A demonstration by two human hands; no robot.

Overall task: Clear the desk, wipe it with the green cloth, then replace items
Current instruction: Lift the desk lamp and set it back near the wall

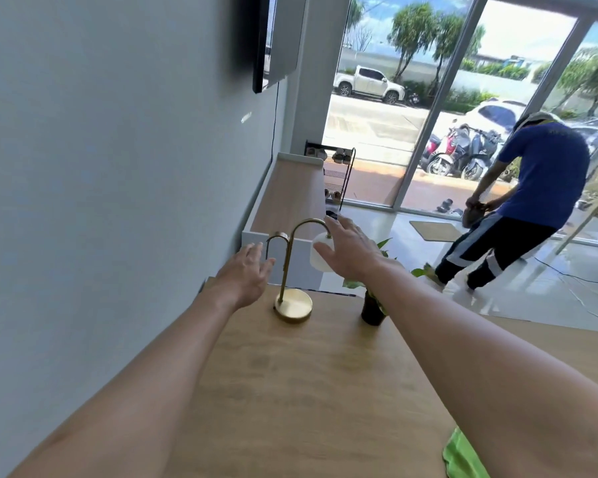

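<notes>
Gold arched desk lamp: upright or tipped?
Upright. The gold arched desk lamp stands on its round base, flat on the wooden desk, stem vertical; both open hands flank it.

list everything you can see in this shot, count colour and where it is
desk: one, light wood, fills the foreground
lamp: one, brass with a white shade, far end of the desk
potted plant: one, green leaves in a black pot, right of the lamp
cloth: one, green, near right edge of the desk
low cabinet: one, white with a wood top, along the wall beyond the desk
shoe rack: one, black, by the window
doormat: one, tan, on the floor
other person: one, blue shirt, bent over near the window
left hand: open, beside the lamp's stem
right hand: open, at the lamp's shade
</notes>
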